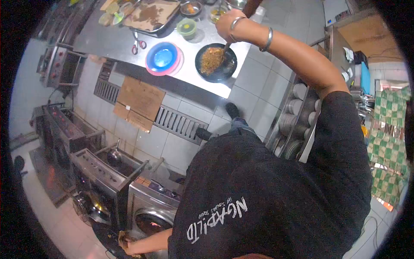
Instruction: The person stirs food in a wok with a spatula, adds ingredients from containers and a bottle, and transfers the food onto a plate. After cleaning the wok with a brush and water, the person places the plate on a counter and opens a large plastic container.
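My right hand (227, 26), with two bangles on the arm behind it, is closed round a thick brown wooden stick (251, 7). The stick's lower end reaches into a black bowl (228, 71) near the corner of the steel table (112, 43). Brown crumbly food (211, 61) fills one side of that bowl. Far off at the lower left, my left hand (125, 245) has its fingers curled beside the stoves, near a shiny metal pan (95, 211). A brownish thing shows at its fingers, and I cannot tell what it is.
Left of the bowl are a blue bowl (161, 57) in a pink one, red-handled scissors (138, 44), a green tub (186, 28) and a paper-lined tray (151, 16). Stoves (97, 170) line the lower left. Cardboard (139, 101) covers part of a floor grate. Plates (288, 123) fill shelves at right.
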A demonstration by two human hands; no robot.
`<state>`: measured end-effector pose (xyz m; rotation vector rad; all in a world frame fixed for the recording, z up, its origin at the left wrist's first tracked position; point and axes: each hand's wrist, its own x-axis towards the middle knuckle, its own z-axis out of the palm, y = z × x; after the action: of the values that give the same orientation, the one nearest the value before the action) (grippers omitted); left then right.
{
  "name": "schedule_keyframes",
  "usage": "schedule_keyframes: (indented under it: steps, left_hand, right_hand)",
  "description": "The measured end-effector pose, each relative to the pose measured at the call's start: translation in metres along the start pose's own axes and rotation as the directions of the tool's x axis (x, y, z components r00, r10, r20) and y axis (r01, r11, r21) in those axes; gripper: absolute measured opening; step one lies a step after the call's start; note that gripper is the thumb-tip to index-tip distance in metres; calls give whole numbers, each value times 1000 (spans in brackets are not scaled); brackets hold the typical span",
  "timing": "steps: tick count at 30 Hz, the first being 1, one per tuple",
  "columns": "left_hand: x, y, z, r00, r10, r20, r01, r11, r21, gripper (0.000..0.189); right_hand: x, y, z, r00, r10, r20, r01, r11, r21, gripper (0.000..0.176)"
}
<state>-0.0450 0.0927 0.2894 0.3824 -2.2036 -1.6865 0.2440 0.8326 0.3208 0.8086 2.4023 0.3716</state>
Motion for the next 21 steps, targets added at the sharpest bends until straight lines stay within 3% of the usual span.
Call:
schedule_keyframes:
  steps: [6,12,16,21]
  left_hand:
    - [-26,-15,-18,999,-39,-28,39,999,3,26]
    - [-46,-22,-15,998,-60,-13,59,998,-5,27]
    - [-59,-22,-9,997,-70,27,71,997,-13,27]
    - [-91,-27,-11,987,-138,81,142,988,-55,27]
  right_hand:
    - [23,-8,-15,994,-50,101,62,991,-120,19]
    - [18,6,-9,980,-196,34,198,943,-267,22]
    - [11,13,-7,980,-192,46,197,944,-263,22]
    - [-21,44,-21,988,-138,-63,121,967,-224,19]
